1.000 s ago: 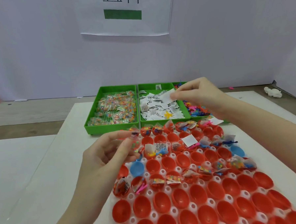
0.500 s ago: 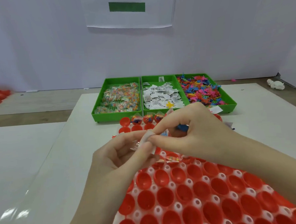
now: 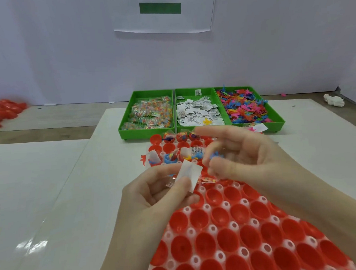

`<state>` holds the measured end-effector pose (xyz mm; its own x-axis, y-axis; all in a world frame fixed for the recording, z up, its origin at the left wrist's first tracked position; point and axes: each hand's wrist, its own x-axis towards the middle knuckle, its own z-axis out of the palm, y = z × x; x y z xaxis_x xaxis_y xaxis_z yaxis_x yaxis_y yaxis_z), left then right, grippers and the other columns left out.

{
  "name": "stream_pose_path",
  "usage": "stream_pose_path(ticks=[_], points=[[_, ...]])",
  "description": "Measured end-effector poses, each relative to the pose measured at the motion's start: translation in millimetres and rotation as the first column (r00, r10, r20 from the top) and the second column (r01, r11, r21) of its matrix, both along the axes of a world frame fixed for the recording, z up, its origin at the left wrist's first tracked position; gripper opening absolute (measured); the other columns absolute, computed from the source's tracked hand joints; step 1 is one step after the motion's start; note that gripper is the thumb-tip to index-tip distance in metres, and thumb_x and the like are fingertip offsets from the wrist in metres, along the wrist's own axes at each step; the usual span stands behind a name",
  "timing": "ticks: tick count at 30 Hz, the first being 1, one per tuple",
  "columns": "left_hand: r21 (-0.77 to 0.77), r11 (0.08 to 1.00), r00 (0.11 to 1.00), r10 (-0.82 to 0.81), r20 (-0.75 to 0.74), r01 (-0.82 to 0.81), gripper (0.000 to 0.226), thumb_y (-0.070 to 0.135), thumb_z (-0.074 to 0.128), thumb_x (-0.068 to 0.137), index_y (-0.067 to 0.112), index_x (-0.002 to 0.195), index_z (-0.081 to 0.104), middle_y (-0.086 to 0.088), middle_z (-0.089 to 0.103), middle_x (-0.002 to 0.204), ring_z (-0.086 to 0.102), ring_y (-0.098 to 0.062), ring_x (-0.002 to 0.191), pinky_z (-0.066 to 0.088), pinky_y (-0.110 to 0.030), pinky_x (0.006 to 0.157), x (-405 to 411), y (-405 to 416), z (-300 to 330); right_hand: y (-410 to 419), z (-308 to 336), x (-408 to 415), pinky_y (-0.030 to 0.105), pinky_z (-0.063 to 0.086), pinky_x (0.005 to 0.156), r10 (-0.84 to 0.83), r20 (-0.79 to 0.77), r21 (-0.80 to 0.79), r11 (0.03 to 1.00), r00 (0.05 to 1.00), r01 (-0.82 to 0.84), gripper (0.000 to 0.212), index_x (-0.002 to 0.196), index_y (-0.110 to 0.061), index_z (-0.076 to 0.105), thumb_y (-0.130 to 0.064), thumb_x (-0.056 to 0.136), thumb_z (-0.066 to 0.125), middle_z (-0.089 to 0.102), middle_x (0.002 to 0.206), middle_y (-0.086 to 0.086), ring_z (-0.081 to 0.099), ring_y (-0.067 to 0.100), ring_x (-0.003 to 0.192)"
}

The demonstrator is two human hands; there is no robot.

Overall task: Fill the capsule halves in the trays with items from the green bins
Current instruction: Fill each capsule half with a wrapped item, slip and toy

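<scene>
left hand [image 3: 155, 196] pinching white slip [image 3: 190, 174], red capsule tray [image 3: 240, 234], green bins [image 3: 200, 111]

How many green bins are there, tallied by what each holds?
Clear packets of colourful bits: 1
White paper slips: 1
Coloured plastic figures: 1
Total: 3 green bins, side by side beyond the capsule tray.
</scene>
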<state>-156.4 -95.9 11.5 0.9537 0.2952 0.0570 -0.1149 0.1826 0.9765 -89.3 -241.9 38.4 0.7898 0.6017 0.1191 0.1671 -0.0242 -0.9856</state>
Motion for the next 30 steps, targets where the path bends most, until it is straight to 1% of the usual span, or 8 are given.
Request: stream_pose_path(ticks=[3, 7, 9, 12, 18, 21, 25, 30], points=[[0.034, 0.999, 1.0, -0.026, 0.008, 0.025, 0.029, 0.024, 0.067, 0.05, 0.025, 0.078, 0.074, -0.005, 0.068, 0.059, 0.068, -0.016, 0.055, 0.05, -0.013, 0.051, -2.1, -4.1, 3.0, -5.5, 1.0, -7.0, 0.014, 0.052, 0.06, -0.071, 0.087, 0.065, 0.996, 0.994, 0.065, 0.05, 0.096, -0.026, 0.067, -0.014, 0.048, 0.074, 0.073, 0.071, -0.003, 0.068, 0.007, 0.064], [0.082, 0.996, 0.999, -0.04, 0.019, 0.038, 0.025, 0.029, 0.067, 0.05, 0.033, 0.073, 0.075, -0.003, 0.07, 0.061, 0.069, -0.015, 0.055, 0.05, -0.012, 0.052, -5.2, -6.0, 4.9, -7.8, 4.6, -13.7, 0.012, 0.052, 0.063, -0.097, 0.173, 0.093, 0.992, 0.98, 0.082, 0.025, 0.078, -0.015, 0.075, -0.01, 0.053, 0.07, 0.074, 0.075, -0.005, 0.071, 0.006, 0.072], [0.098, 0.994, 0.998, -0.059, 0.014, 0.057, 0.026, 0.027, 0.066, 0.052, 0.035, 0.076, 0.074, -0.002, 0.07, 0.062, 0.069, -0.015, 0.056, 0.05, -0.012, 0.053, -6.6, -6.2, 6.2, -8.8, 5.5, -16.8, 0.011, 0.052, 0.066, -0.07, 0.197, 0.07, 0.996, 0.978, 0.057, 0.019, 0.08, -0.01, 0.073, -0.002, 0.065, 0.065, 0.074, 0.082, -0.006, 0.07, 0.004, 0.077], [0.096, 0.992, 0.997, -0.08, 0.011, 0.079, 0.029, 0.024, 0.066, 0.051, 0.034, 0.078, 0.074, -0.004, 0.071, 0.065, 0.069, -0.017, 0.056, 0.05, -0.013, 0.052, -9.2, -5.6, 8.9, -8.7, 7.0, -20.4, 0.01, 0.052, 0.067, -0.051, 0.254, 0.028, 0.999, 0.966, 0.045, 0.031, 0.082, -0.011, 0.072, 0.015, 0.076, 0.058, 0.073, 0.088, -0.008, 0.069, 0.002, 0.079], [0.139, 0.983, 0.99, -0.13, 0.062, 0.12, 0.033, 0.031, 0.069, 0.049, 0.037, 0.081, 0.073, -0.003, 0.072, 0.067, 0.07, -0.018, 0.056, 0.052, -0.014, 0.053, -15.4, -4.4, 14.3, -5.4, 8.3, -24.1, 0.013, 0.051, 0.064, -0.117, 0.433, -0.035, 0.989, 0.894, 0.147, 0.025, 0.079, -0.024, 0.077, -0.008, 0.067, 0.063, 0.066, 0.083, -0.005, 0.063, 0.003, 0.074], [0.177, 0.976, 0.986, -0.142, 0.089, 0.125, 0.026, 0.024, 0.081, 0.063, 0.036, 0.084, 0.073, -0.006, 0.072, 0.069, 0.07, -0.019, 0.058, 0.053, -0.015, 0.055, -17.6, -1.8, 11.9, -0.2, 8.1, -26.2, 0.015, 0.053, 0.067, -0.124, 0.429, -0.041, 0.987, 0.895, 0.156, 0.026, 0.083, -0.025, 0.073, -0.008, 0.065, 0.064, 0.07, 0.081, -0.005, 0.066, 0.004, 0.071], [0.134, 0.986, 0.989, -0.111, 0.1, 0.098, 0.031, 0.013, 0.076, 0.069, 0.034, 0.092, 0.071, -0.02, 0.068, 0.071, 0.069, -0.022, 0.055, 0.052, -0.016, 0.053, -19.5, 3.4, 7.9, 5.5, 5.6, -26.8, 0.019, 0.055, 0.069, -0.146, 0.401, -0.022, 0.985, 0.904, 0.169, 0.04, 0.088, -0.029, 0.067, 0.005, 0.069, 0.074, 0.071, 0.081, -0.003, 0.068, 0.007, 0.068], [0.173, 0.984, 0.994, -0.052, 0.1, 0.034, 0.024, 0.017, 0.071, 0.064, 0.021, 0.088, 0.072, -0.011, 0.071, 0.07, 0.069, -0.019, 0.056, 0.052, -0.015, 0.054, -22.1, 9.8, 0.1, 17.0, 2.8, -24.4, 0.017, 0.054, 0.067, -0.131, 0.424, -0.094, 0.978, 0.896, 0.188, 0.049, 0.092, -0.034, 0.064, 0.009, 0.069, 0.073, 0.068, 0.081, -0.005, 0.066, 0.005, 0.064]])
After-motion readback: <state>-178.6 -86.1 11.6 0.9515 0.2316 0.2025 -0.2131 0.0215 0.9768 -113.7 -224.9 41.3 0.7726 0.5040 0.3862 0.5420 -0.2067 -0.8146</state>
